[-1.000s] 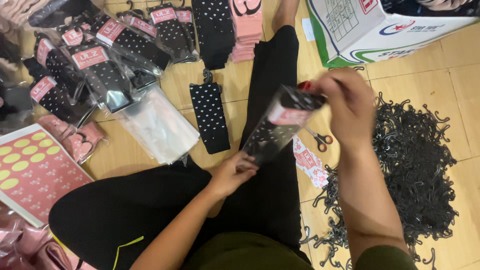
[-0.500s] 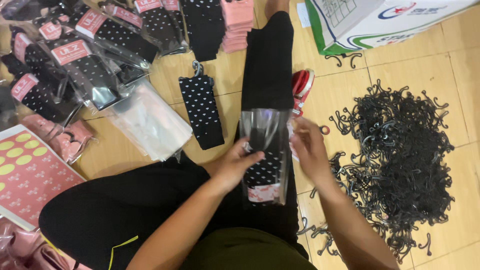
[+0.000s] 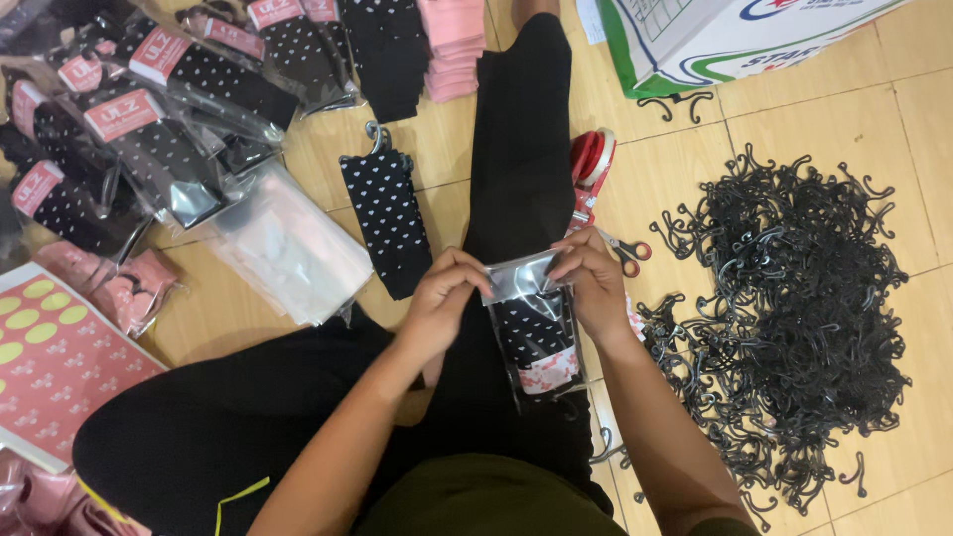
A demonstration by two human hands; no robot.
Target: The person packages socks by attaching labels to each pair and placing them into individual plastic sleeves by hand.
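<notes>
Packaged socks in a clear plastic sleeve (image 3: pixel 533 333) lay on the person's lap at the centre of the view, long axis running 12 to 6 o'clock, open mouth toward 12 and the pink card band toward 6. Half a second earlier the sleeve had been held higher and more upright between the hands; a second earlier it had been raised toward 1 o'clock. Left hand (image 3: pixel 443 303) pinched the sleeve's upper left corner with narrow, closed fingers; right hand (image 3: pixel 593 283) pinched the upper right corner in the same way. The sleeve's mouth was glossy and partly covered by the fingertips, so whether it was folded could not be made out. Loose dotted sock on a hook (image 3: pixel 387 223) lay at 11 o'clock from the hands, its hook toward 12. Pile of black plastic hooks (image 3: pixel 794 318) spread at 3 o'clock. Scissors (image 3: pixel 627 251) showed just beyond the right hand, largely hidden. Cardboard box (image 3: pixel 735 35) at 1 o'clock and pink sticker sheet (image 3: pixel 50 367) at 9 o'clock were cut off by the frame.
</notes>
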